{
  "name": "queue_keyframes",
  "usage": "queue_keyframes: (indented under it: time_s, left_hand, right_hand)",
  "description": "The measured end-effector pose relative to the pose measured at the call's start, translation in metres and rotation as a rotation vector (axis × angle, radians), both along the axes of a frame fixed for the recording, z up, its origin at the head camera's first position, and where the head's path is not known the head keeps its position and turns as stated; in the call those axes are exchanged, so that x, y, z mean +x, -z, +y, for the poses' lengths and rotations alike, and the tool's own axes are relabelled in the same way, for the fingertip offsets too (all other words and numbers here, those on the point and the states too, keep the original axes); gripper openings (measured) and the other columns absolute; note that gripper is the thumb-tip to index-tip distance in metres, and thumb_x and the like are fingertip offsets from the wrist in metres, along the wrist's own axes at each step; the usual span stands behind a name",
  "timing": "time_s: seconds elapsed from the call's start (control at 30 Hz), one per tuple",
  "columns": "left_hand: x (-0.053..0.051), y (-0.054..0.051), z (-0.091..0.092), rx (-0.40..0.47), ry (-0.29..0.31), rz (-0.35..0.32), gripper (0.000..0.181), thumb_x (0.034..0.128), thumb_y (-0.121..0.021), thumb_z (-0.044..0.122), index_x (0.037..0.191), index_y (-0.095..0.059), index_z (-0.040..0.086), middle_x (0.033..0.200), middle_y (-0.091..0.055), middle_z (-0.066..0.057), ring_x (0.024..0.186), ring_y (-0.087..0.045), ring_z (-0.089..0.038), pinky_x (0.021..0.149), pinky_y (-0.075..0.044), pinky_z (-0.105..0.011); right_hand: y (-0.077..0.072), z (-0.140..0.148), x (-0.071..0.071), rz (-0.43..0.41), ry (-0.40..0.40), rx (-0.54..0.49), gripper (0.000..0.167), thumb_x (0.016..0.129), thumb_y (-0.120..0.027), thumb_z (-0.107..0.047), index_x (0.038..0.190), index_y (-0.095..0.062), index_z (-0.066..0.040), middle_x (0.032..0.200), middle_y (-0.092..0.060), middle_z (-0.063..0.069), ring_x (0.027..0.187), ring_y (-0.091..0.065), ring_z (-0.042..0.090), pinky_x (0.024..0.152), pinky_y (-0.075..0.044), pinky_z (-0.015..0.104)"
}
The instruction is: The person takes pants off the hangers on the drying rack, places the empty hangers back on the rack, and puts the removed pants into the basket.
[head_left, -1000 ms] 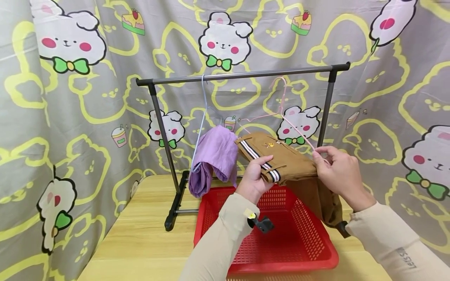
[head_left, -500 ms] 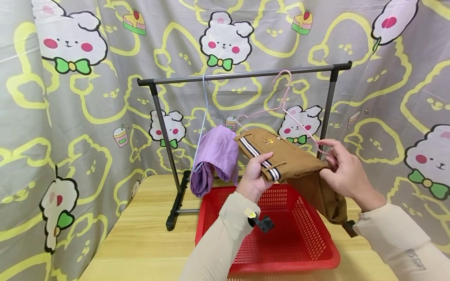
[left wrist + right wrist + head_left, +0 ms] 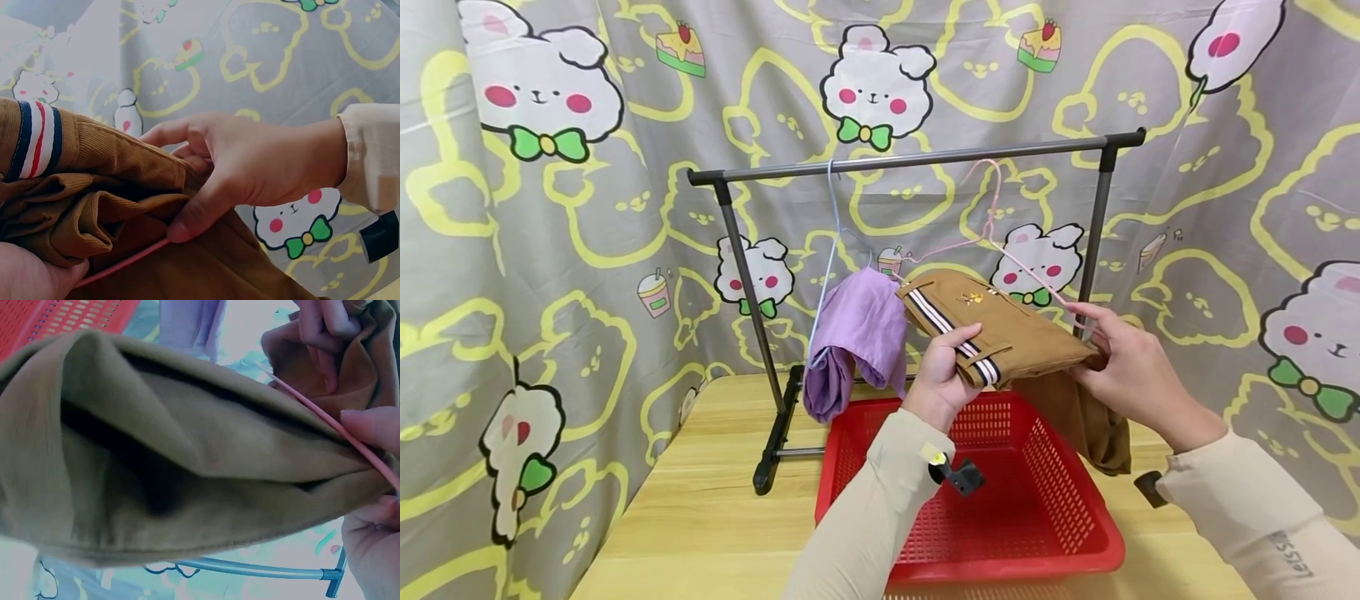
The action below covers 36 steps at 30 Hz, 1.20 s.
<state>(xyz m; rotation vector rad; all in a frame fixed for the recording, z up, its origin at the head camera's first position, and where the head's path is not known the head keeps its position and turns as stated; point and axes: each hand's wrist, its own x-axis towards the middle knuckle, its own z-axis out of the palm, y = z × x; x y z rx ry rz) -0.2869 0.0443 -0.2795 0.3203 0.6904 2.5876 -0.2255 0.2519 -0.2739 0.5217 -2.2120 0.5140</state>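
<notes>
Brown trousers [image 3: 1000,333] with a striped waistband lie folded over a pink hanger [image 3: 989,227], its hook just below the rail in the head view. My left hand [image 3: 942,379] grips the waistband end, thumb on top. At the other end my right hand [image 3: 1131,362] pinches the trousers and the hanger's corner. In the left wrist view, the right thumb [image 3: 184,228] presses the hanger's pink bar [image 3: 128,259] against the cloth. The right wrist view shows a trouser leg [image 3: 187,519] hanging loose. The fingers under the cloth are partly hidden.
A grey metal rack [image 3: 917,161] stands on the wooden table [image 3: 700,500]. A blue hanger [image 3: 833,242] with a purple garment [image 3: 857,342] hangs on its left. Below my hands sits a red plastic basket [image 3: 992,571]. A patterned curtain [image 3: 625,333] surrounds the table.
The pink hanger's hook has tipped to the right, then back to the left. My right fingers have shifted from the hanger's corner further onto the trousers' end. The left hand keeps its grip.
</notes>
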Motion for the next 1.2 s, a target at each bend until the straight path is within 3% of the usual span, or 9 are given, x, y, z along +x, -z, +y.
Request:
queue_keyframes:
  time_s: [0.2,0.37,0.53,0.67,0.87,1.07,1.2]
  left_hand:
    - [-0.002,0.000,0.000,-0.009,-0.009,0.002,0.017,0.0970,-0.039,0.000,0.109,-0.048,0.007,0.103,-0.057,-0.005,0.094,-0.058,-0.016,0.090,-0.046,-0.034]
    - [-0.002,0.000,-0.001,0.005,-0.012,0.005,0.023,0.0968,-0.038,-0.001,0.117,-0.047,0.007,0.108,-0.056,-0.006,0.102,-0.056,-0.018,0.104,-0.036,-0.039]
    - [-0.001,0.000,-0.002,0.003,-0.018,0.017,0.019,0.0972,-0.038,0.001,0.111,-0.049,0.006,0.103,-0.058,-0.005,0.095,-0.059,-0.015,0.091,-0.045,-0.034]
    - [-0.001,0.003,-0.002,0.029,-0.021,0.022,0.017,0.0971,-0.038,0.001,0.107,-0.050,0.006,0.099,-0.060,-0.005,0.090,-0.061,-0.015,0.081,-0.050,-0.031]
    - [0.000,0.006,-0.002,0.035,-0.019,0.033,0.016,0.0971,-0.038,0.001,0.107,-0.050,0.006,0.098,-0.060,-0.005,0.088,-0.062,-0.015,0.079,-0.051,-0.030]
    - [0.001,0.005,-0.002,0.034,-0.014,0.050,0.016,0.0970,-0.039,0.002,0.110,-0.049,0.006,0.102,-0.059,-0.006,0.093,-0.061,-0.016,0.083,-0.050,-0.032]
    - [0.001,0.004,-0.003,0.018,-0.029,0.059,0.017,0.0968,-0.039,0.001,0.109,-0.049,0.005,0.102,-0.059,-0.006,0.092,-0.061,-0.016,0.082,-0.050,-0.032]
  right_hand:
    - [0.003,0.001,-0.003,0.026,-0.014,0.031,0.084,0.055,-0.090,0.003,0.131,-0.054,-0.005,0.070,-0.062,0.006,0.065,-0.049,0.020,0.056,-0.038,0.037]
    - [0.002,0.001,-0.002,0.042,-0.019,0.051,0.086,0.055,-0.087,0.006,0.133,-0.053,-0.004,0.068,-0.058,0.001,0.065,-0.047,0.019,0.055,-0.036,0.036]
    - [0.002,-0.001,-0.002,0.058,-0.037,0.060,0.087,0.054,-0.084,0.009,0.133,-0.052,-0.001,0.088,-0.065,0.013,0.071,-0.053,0.024,0.059,-0.040,0.041]
    - [0.002,-0.003,-0.001,0.060,-0.014,0.045,0.084,0.054,-0.081,0.011,0.132,-0.052,-0.001,0.091,-0.064,0.016,0.071,-0.053,0.027,0.060,-0.042,0.045]
    - [0.002,-0.006,0.002,0.023,0.029,0.018,0.084,0.054,-0.082,0.008,0.132,-0.051,-0.001,0.095,-0.064,0.019,0.073,-0.055,0.029,0.060,-0.043,0.048]
    - [0.001,-0.008,0.003,0.037,0.064,0.001,0.081,0.056,-0.082,0.005,0.131,-0.052,0.001,0.105,-0.063,0.024,0.079,-0.058,0.036,0.063,-0.046,0.054]
    - [0.000,-0.011,0.005,0.032,0.095,0.006,0.078,0.059,-0.079,0.001,0.132,-0.052,-0.001,0.103,-0.063,0.022,0.073,-0.054,0.032,0.057,-0.042,0.047]
